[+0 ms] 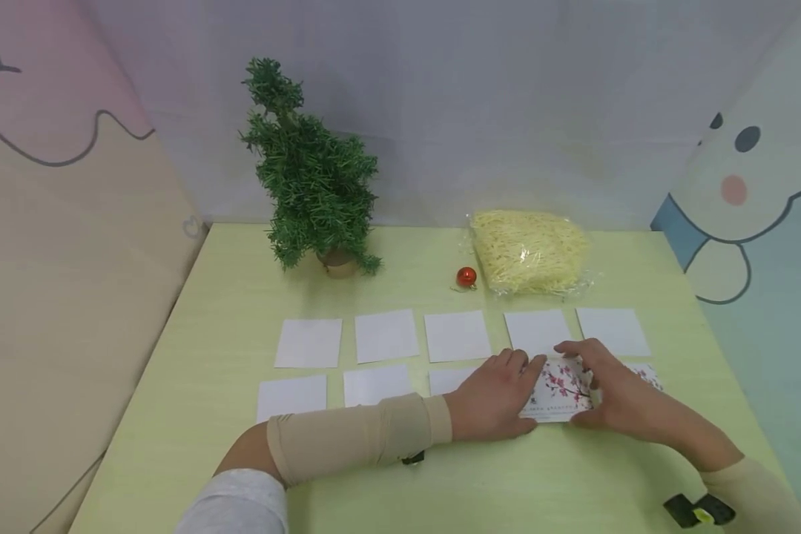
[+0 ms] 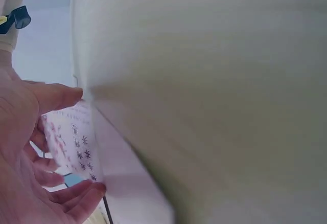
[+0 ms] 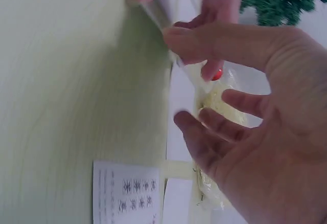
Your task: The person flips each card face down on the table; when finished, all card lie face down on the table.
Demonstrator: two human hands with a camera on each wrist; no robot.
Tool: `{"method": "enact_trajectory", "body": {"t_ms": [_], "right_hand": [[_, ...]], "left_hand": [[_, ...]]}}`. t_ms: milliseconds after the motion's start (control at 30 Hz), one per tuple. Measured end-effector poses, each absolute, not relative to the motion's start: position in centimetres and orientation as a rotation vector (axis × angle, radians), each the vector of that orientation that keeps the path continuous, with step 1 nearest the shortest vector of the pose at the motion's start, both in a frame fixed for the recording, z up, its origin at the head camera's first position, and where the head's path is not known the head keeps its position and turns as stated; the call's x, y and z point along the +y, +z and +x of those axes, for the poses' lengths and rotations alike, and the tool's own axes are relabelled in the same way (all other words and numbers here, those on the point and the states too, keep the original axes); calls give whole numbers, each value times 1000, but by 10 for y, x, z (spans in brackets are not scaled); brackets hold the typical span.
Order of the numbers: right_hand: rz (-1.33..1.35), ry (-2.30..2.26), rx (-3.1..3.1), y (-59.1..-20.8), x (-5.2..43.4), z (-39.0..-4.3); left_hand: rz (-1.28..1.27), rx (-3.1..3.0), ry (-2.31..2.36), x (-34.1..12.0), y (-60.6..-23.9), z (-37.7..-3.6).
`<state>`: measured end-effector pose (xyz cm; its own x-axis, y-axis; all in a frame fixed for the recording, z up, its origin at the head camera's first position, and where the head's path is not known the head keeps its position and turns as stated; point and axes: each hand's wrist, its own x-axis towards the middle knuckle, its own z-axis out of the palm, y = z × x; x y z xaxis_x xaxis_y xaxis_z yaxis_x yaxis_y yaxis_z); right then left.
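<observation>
A white card with pink blossom branches and small print (image 1: 557, 389) is tilted up near the front of the table. My left hand (image 1: 497, 397) pinches its left side, thumb at the near edge and fingertips at the far edge. Over the card's right side is my right hand (image 1: 624, 393). Its thumb (image 3: 189, 40) is right at the card's near edge, while its other fingers are spread and apart from it. Another blossom card (image 1: 646, 373) lies to the right, partly hidden by the right hand; printed characters on this card (image 3: 127, 193) show in the right wrist view.
Blank white cards lie in two rows, such as one at the back left (image 1: 309, 343) and one in front (image 1: 292, 397). Behind them stand a small green tree (image 1: 320, 185), a red bauble (image 1: 466, 277) and a clear bag of yellow shredded filler (image 1: 530, 252).
</observation>
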<state>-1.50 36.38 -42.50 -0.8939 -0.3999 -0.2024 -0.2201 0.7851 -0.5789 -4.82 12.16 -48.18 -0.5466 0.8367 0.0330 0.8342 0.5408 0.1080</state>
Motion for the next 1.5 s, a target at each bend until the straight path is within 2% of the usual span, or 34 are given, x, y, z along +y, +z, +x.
{"method": "enact_trajectory", "body": {"t_ms": [167,300,400,633,933,1333,1500], "right_hand": [[-466,-1372,2356,-414,365,-16],[-506,-1548,2153,-411,369,-14],[-541,-1490,2167,-415,371,-10],[-857,-1131,2660,-445,360,-4],[-770,-922,2816,-459,354,0],[-860,-750,2889,-466,362,2],[-925,-724,2897,-465,373,1]], "left_hand": [[1416,2684,381,129,-476,-51],[1310,2690,471,132,-474,-50],[1231,2713,469,133,-474,-50],[1224,2806,341,132,-480,-49],[1317,2919,210,128,-481,-45],[1291,2894,282,122,-481,-49],[1504,2763,298,115,-475,-52]]}}
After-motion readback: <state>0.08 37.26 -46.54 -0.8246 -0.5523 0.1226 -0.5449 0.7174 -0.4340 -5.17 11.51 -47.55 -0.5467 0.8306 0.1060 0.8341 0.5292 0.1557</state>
